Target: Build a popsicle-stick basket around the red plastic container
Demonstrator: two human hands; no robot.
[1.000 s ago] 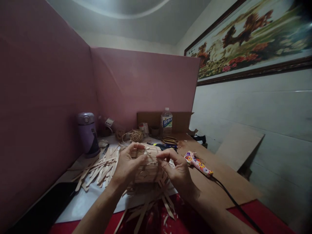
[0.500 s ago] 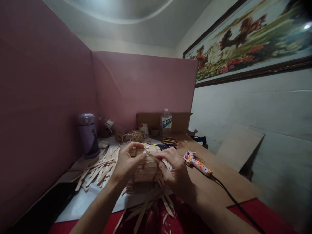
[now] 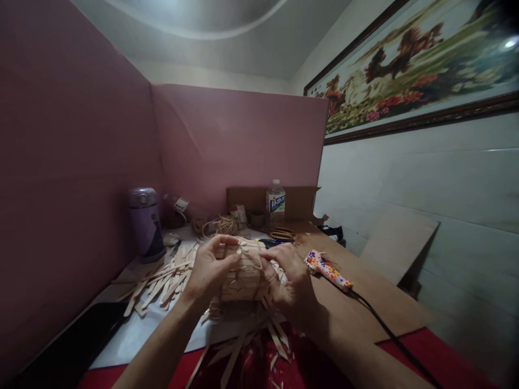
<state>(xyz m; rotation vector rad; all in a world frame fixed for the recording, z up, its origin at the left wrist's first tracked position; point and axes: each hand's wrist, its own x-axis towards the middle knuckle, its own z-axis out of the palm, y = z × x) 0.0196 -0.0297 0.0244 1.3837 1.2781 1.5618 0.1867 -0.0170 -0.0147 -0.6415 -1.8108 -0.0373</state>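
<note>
A small rounded model built of wooden craft sticks (image 3: 244, 273) is held above the table between both hands. My left hand (image 3: 207, 273) wraps round its left side with the fingers curled over the top. On the right side my right hand (image 3: 288, 281) presses against it, thumb and fingers pinched on a thin twine that runs over the sticks. Loose craft sticks (image 3: 164, 281) lie spread on the white sheet to the left, and more cut sticks (image 3: 243, 340) lie under the model.
A hot glue gun with a flowered pattern (image 3: 327, 270) lies to the right, its black cord (image 3: 389, 335) trailing toward me. Further back stand a purple flask (image 3: 142, 221), a ball of twine (image 3: 225, 225), a water bottle (image 3: 275, 203) and a cardboard box (image 3: 300, 202). Pink partitions close the left and back.
My right hand has moved from pinching above the model down onto its right side. The left hand has kept its hold. The view has shifted slightly.
</note>
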